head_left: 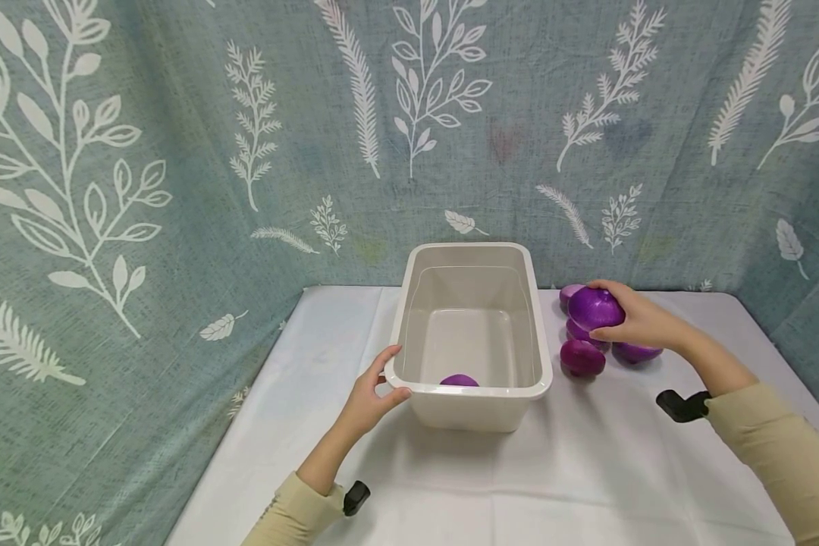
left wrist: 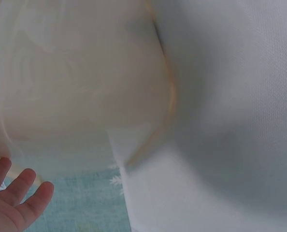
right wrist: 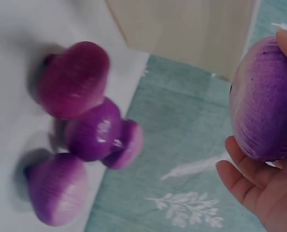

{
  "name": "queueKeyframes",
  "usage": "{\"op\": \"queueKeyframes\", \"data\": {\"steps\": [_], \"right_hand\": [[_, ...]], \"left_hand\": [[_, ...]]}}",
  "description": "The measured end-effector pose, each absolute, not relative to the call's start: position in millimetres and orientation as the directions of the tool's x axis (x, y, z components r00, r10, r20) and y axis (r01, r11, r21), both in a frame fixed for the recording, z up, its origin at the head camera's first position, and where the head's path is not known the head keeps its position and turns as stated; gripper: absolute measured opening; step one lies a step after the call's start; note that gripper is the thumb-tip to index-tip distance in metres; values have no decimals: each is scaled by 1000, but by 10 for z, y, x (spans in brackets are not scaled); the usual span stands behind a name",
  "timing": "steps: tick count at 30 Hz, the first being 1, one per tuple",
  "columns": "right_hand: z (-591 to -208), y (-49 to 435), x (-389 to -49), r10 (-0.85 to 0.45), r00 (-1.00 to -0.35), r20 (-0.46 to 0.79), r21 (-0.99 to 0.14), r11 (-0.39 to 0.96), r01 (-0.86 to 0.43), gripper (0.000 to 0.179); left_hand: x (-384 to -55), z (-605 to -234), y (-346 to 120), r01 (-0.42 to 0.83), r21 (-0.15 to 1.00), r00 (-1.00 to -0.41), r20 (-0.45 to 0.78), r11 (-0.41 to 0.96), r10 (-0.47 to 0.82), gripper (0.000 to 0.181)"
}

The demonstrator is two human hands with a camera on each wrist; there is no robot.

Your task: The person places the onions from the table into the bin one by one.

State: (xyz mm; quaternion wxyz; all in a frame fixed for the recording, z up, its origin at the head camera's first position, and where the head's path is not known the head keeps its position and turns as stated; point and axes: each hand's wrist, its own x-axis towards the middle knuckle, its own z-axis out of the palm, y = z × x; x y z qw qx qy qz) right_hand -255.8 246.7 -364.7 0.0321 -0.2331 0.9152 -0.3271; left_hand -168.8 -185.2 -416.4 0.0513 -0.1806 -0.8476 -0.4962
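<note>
My right hand [head_left: 638, 317] grips a purple onion [head_left: 597, 308] and holds it up above several others to the right of the bin. In the right wrist view the held onion [right wrist: 266, 101] sits between thumb and fingers. Below it lie a dark red-purple onion [head_left: 583, 358], a purple-and-pale one [head_left: 636, 352] and more, close together. A beige plastic bin [head_left: 474, 411] stands in the middle of the table, one purple onion [head_left: 459, 380] visible inside near its front wall. At its front left corner my left hand [head_left: 368, 398] holds the rim between thumb and fingers.
A white cloth covers the table [head_left: 450, 485]. Behind and at both sides hangs a blue-green curtain [head_left: 300, 152] with white leaf prints, close behind the bin. A black wrist device [head_left: 682, 406] shows at the right sleeve, another [head_left: 356, 498] at the left.
</note>
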Motion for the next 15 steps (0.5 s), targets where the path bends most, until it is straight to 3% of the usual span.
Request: {"op": "queueKeyframes", "data": {"steps": [15], "right_hand": [[-2960,2223,-2730,-420,-904,84,-606,698,-381,80]], "left_hand": [[-1636,-4065,-1821,365,826,-926,273,430,261,66]]}}
